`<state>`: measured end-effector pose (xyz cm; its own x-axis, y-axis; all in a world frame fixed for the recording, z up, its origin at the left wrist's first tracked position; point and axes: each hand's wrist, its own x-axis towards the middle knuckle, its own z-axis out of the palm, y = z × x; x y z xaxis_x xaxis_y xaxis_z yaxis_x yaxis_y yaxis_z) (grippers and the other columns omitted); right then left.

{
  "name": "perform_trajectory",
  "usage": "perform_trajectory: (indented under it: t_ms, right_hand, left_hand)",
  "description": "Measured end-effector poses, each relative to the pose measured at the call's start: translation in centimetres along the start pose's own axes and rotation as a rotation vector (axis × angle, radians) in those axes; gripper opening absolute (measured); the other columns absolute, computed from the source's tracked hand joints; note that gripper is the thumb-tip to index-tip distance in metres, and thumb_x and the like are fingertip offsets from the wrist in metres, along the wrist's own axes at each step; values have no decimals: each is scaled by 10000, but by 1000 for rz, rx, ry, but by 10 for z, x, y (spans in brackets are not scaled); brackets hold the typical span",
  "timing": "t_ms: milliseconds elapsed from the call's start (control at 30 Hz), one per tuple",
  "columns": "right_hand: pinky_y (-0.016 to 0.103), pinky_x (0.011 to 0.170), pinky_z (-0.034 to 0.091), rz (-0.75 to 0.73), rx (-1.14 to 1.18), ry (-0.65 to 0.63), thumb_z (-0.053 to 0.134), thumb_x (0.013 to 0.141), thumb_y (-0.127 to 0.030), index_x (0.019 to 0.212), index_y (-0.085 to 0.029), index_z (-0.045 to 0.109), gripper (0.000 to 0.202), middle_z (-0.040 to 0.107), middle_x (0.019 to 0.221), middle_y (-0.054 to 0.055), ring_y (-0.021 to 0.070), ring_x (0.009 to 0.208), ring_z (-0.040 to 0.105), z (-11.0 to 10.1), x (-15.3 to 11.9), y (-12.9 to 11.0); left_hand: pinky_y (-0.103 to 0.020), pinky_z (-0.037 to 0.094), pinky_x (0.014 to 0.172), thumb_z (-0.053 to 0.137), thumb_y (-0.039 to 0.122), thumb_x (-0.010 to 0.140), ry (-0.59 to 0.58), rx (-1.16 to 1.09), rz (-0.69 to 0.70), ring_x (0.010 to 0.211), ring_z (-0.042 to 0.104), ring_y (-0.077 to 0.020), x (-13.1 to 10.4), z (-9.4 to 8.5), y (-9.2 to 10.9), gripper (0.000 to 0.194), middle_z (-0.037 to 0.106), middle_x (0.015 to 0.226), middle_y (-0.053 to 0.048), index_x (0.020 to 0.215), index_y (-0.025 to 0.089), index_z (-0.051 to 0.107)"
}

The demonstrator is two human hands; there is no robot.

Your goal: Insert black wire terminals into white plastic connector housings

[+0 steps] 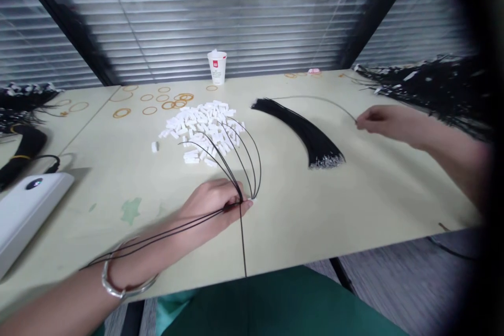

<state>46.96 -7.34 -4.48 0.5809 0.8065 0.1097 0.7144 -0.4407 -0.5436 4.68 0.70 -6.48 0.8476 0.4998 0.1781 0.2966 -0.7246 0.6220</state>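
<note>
My left hand (pixel 214 200) is closed near the table's front edge, pinching a small white connector (pixel 252 199) at its fingertips. Several thin black wires (pixel 259 160) fan out from it, some curving up over the table and others running back along my forearm. On the right, my right hand (pixel 380 122) pinches the end of a single black wire (pixel 315 97). That wire arcs leftward to the far end of a fanned bundle of black wires (pixel 295 126) with bare metallic tips at its near end. A pile of white connectors (pixel 205 126) lies beyond my left hand.
A paper cup (pixel 217 69) stands by the blinds. Rubber bands (pixel 169 105) are scattered at the back left. A white power bank (pixel 31 215) with a cable sits at the left, near banded black wires (pixel 25 149). More wires (pixel 437 86) are heaped at the right.
</note>
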Motion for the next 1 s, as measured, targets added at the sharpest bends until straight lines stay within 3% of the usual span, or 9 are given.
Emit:
perform_trajectory:
  t_ms: [133, 200, 267, 367, 433, 567, 1000]
  right_hand:
    - [287, 632, 385, 24, 372, -218, 463, 881, -299, 1182, -115, 583, 373, 598, 1090, 170, 52, 786, 559, -10, -5, -42]
    - [257, 666, 390, 68, 761, -339, 499, 864, -272, 1117, -147, 624, 309, 593, 1095, 102, 12, 763, 528, -2, -23, -75]
    - [196, 663, 398, 31, 962, -458, 553, 833, -239, 1005, -165, 658, 214, 619, 954, 28, -10, 708, 509, 16, -51, -111]
    - [202, 659, 462, -174, 913, -553, 654, 755, -243, 822, -166, 646, 103, 640, 862, 6, 42, 676, 555, 51, -98, -157]
    - [247, 704, 485, -281, 801, -634, 661, 739, -228, 814, -173, 611, 106, 648, 838, 8, 92, 732, 593, 72, -122, -174]
    - [285, 729, 472, -446, 592, -547, 594, 791, -271, 806, -175, 617, 100, 647, 858, 18, 125, 775, 585, 95, -139, -178]
    - [271, 739, 493, -601, 451, -434, 561, 818, -230, 848, -188, 639, 94, 637, 899, 19, 131, 830, 582, 96, -139, -169]
  left_hand:
    - [-200, 364, 485, 551, 240, 826, 10, 22, -18, 514, 452, -80, 0, -1, 2, 158, 515, 609, 27, 687, 166, 564]
    - [-202, 357, 482, 550, 239, 826, 7, 39, -22, 508, 447, -81, 0, -1, 2, 162, 499, 595, 32, 681, 167, 554]
    - [-205, 355, 486, 550, 242, 826, 4, 54, -20, 513, 451, -83, -1, -2, 2, 164, 492, 591, 34, 680, 169, 546]
    - [-205, 365, 500, 549, 268, 832, 3, 67, -16, 532, 470, -85, -1, -3, 0, 156, 520, 615, 32, 707, 176, 561]
    - [-202, 367, 500, 550, 288, 837, -2, 68, -14, 538, 478, -84, -1, -2, -1, 151, 537, 631, 33, 730, 185, 580]
    - [-197, 380, 512, 562, 268, 831, -3, 66, -10, 558, 492, -84, -2, -2, -1, 123, 549, 652, 31, 743, 187, 591]
    - [-184, 358, 479, 581, 227, 821, 24, 34, 40, 519, 451, -57, -1, -3, 2, 108, 514, 609, 47, 729, 170, 586]
